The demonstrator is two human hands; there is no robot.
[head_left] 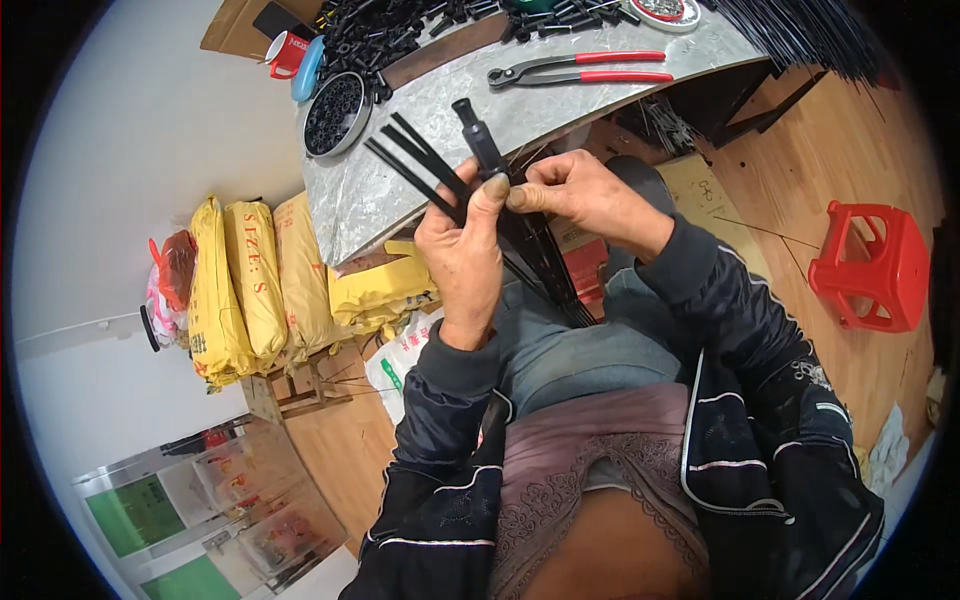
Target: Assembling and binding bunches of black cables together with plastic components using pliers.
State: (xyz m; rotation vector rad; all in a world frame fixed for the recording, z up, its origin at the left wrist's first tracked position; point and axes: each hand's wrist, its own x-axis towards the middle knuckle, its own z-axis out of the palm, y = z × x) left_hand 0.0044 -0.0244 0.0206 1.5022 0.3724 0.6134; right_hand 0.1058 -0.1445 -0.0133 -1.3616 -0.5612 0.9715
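My left hand (pixel 463 255) is closed around several thin black rods (pixel 415 160), whose ends fan out at the upper left. Between its thumb and fingers it also grips a black plastic tube-shaped fitting (pixel 477 135), tilted with its narrow end up. Close beside that thumb, my right hand (pixel 605 200) pinches at the fitting's lower end; what lies between its fingertips is hidden. More dark rods (pixel 545 255) run below the hands toward my lap.
A grey marbled table (pixel 450 90) stands ahead, bearing red-handled pincers (pixel 580 68), a round dish (pixel 337 115) of small black parts and heaped black fittings (pixel 375 45). Yellow sacks (pixel 255 285) line the left. On the right floor is a red stool (pixel 875 265).
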